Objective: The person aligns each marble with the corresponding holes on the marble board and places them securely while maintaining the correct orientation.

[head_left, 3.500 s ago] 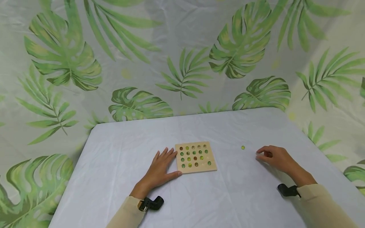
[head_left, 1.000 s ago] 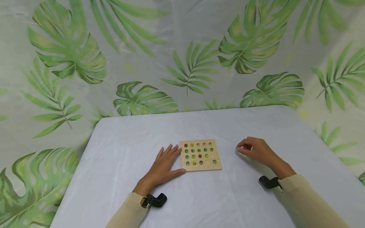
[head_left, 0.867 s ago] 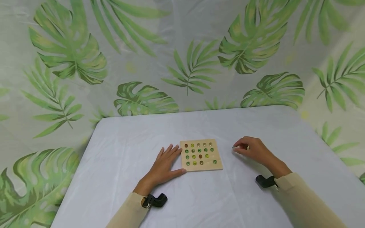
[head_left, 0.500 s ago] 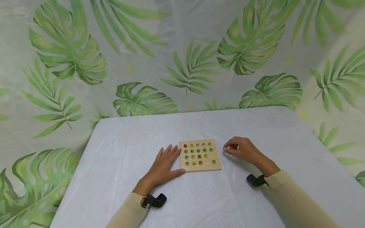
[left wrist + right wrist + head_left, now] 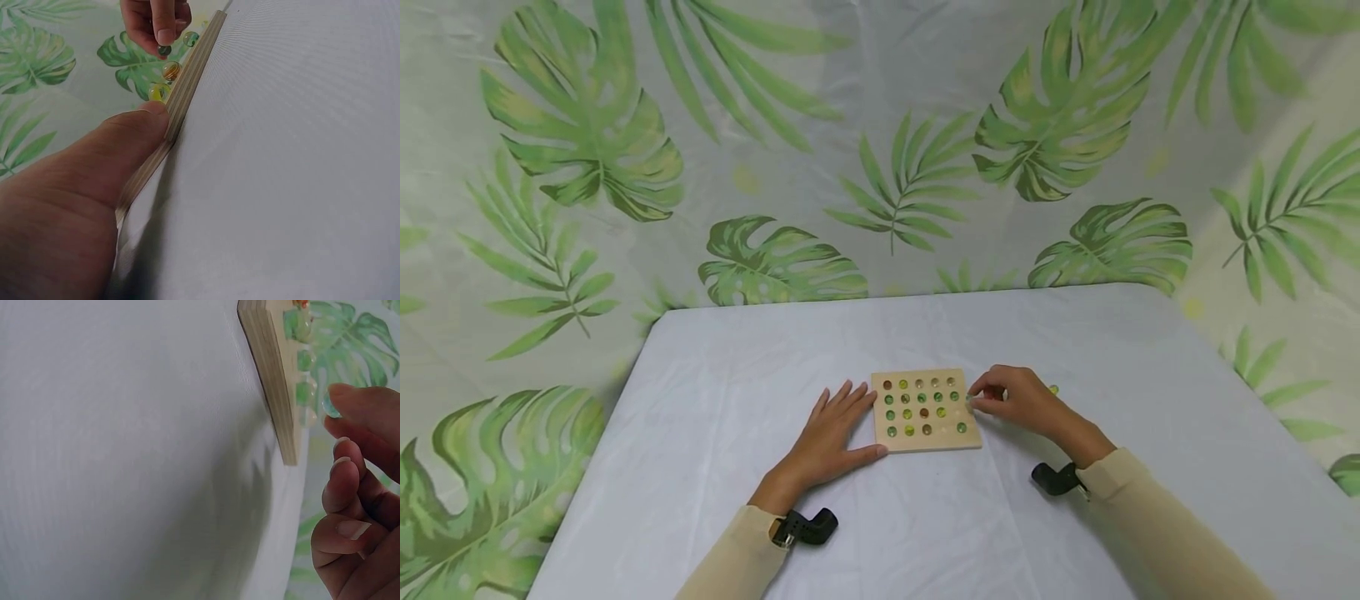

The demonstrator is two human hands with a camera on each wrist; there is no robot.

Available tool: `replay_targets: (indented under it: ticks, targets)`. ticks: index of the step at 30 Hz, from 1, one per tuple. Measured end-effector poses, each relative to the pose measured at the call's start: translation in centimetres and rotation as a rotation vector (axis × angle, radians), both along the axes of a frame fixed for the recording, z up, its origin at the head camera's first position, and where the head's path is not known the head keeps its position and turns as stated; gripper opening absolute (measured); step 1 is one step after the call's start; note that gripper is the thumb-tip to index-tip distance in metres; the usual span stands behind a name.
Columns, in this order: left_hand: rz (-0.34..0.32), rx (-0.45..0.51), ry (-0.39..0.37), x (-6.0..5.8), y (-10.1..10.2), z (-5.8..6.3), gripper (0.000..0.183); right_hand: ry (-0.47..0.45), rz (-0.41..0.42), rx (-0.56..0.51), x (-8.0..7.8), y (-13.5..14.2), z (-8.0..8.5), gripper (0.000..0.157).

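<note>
A pale wooden board (image 5: 917, 445) lies on the white-covered table, with green, yellow, brown and clear glass marbles (image 5: 922, 398) seated in rows. Two dimples at the lower right of the board hold no marble. My left hand (image 5: 829, 437) rests along the board's left side, fingers spread, thumb (image 5: 140, 128) against its near edge. At the board's right edge, my right hand (image 5: 1021, 402) pinches a bluish-green glass marble (image 5: 331, 406) between thumb and index finger. The other fingers of that hand are curled in.
A loose yellow-green marble (image 5: 1053, 389) sits on the table just behind my right hand, partly hidden by it. The white tablecloth (image 5: 760, 358) runs back to a leaf-printed curtain (image 5: 895, 192). A small black camera (image 5: 1054, 478) is worn on each wrist.
My right hand has moved left from the table's right side to the board's edge, carrying the bluish-green marble. The yellow-green marble shows again behind it. My left hand keeps its place on the board.
</note>
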State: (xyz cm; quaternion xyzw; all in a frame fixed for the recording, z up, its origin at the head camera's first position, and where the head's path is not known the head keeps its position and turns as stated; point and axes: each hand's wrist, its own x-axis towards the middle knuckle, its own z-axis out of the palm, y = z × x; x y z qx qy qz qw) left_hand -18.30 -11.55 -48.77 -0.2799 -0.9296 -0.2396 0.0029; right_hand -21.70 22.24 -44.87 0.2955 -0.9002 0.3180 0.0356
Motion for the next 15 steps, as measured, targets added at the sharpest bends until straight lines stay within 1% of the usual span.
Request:
replay_targets:
  ticks: [8, 15]
  targets:
    - [0.0, 0.016, 0.011, 0.0, 0.1, -0.5, 0.086, -0.003, 0.022, -0.019, 0.1, -0.7, -0.4, 0.011]
    - [-0.009, 0.029, 0.013, 0.0, -0.1, -0.1, 0.085, -0.02, 0.022, -0.014, 0.4, -1.1, -0.4, 0.013]
